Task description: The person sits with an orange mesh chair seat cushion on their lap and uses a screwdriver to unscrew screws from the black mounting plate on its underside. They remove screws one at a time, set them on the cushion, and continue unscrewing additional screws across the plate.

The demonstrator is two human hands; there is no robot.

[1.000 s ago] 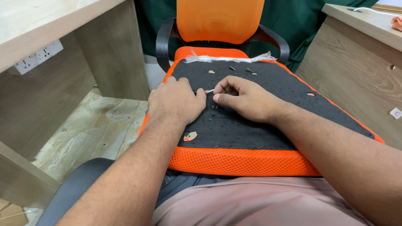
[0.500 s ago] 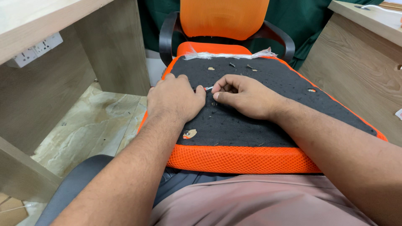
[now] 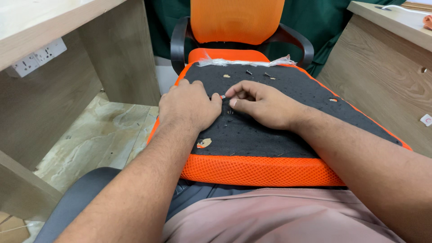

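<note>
An orange mesh seat cushion (image 3: 256,171) lies across my lap with its black fabric underside (image 3: 279,130) facing up. My left hand (image 3: 189,105) rests palm down on the black fabric near the cushion's left edge, holding nothing. My right hand (image 3: 263,103) lies just to its right, thumb and forefinger pinched on a small pale piece (image 3: 222,96) that sticks out of the fabric between the two hands. A few small dark staples (image 3: 249,72) and pale scraps (image 3: 203,143) lie scattered on the fabric.
An orange office chair (image 3: 236,27) with black armrests stands behind the cushion. A wooden desk with a white socket strip (image 3: 38,56) is to the left, and another wooden desk (image 3: 387,58) is to the right. Marbled floor (image 3: 99,135) shows at lower left.
My right fingertips have closed in slightly towards my left hand at the small piece. Both hands stay in the same spot on the cushion.
</note>
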